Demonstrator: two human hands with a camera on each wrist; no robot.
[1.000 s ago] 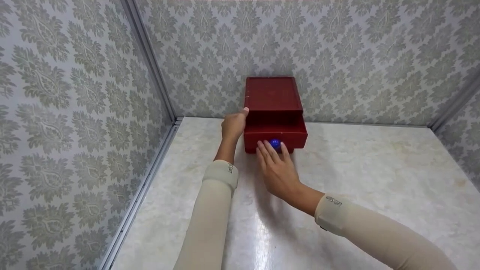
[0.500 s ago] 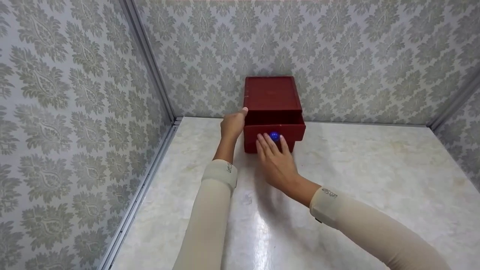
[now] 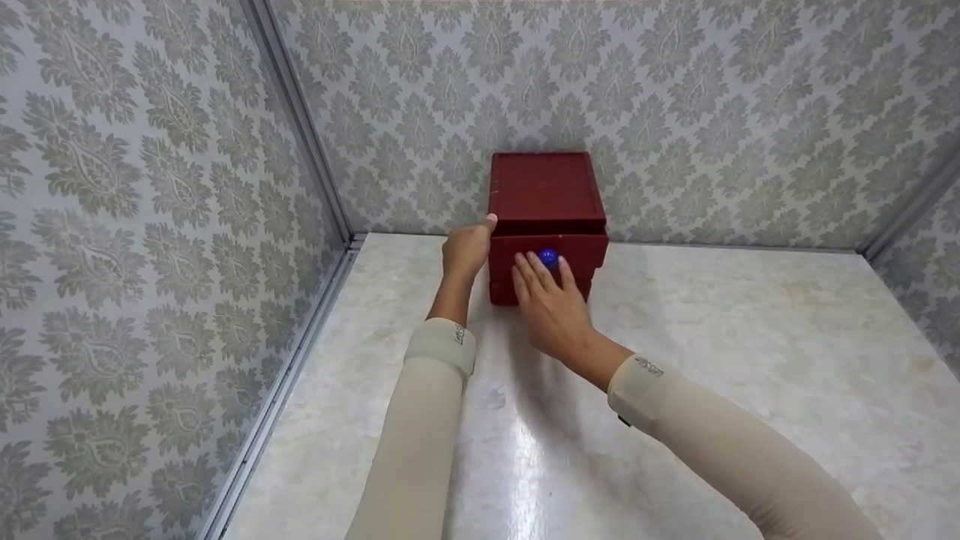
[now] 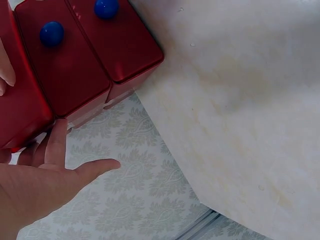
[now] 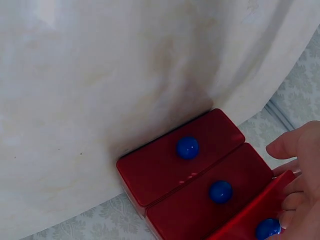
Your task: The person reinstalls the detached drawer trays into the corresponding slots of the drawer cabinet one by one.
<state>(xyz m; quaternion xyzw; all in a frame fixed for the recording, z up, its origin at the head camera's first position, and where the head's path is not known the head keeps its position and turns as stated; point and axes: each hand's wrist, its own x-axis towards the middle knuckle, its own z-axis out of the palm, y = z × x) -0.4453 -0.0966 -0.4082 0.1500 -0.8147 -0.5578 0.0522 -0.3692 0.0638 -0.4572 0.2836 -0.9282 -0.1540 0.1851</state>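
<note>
A small dark red drawer cabinet point(image 3: 546, 187) with blue round knobs stands against the back wall. Its top drawer point(image 3: 589, 251) sticks out only a little, leaving a narrow dark gap under the cabinet's top. My right hand point(image 3: 555, 315) presses that drawer's front with straight fingers, which lie on both sides of its blue knob point(image 3: 548, 258). At the cabinet's left side, my left hand point(image 3: 465, 251) rests its fingers against the wall of the cabinet, thumb held out. Two lower drawers, with a middle knob point(image 5: 220, 192) and a bottom knob point(image 5: 187, 147), sit flush in the right wrist view.
The cabinet stands on a pale marbled tabletop point(image 3: 720, 360). Patterned wallpaper point(image 3: 675, 112) covers the walls behind and at the sides. A grey metal rail point(image 3: 285, 390) runs along the table's left edge.
The top drawer has slid back into the cabinet, from well out to slightly out. My right hand has moved forward with it, while my left hand has stayed at the cabinet's side.
</note>
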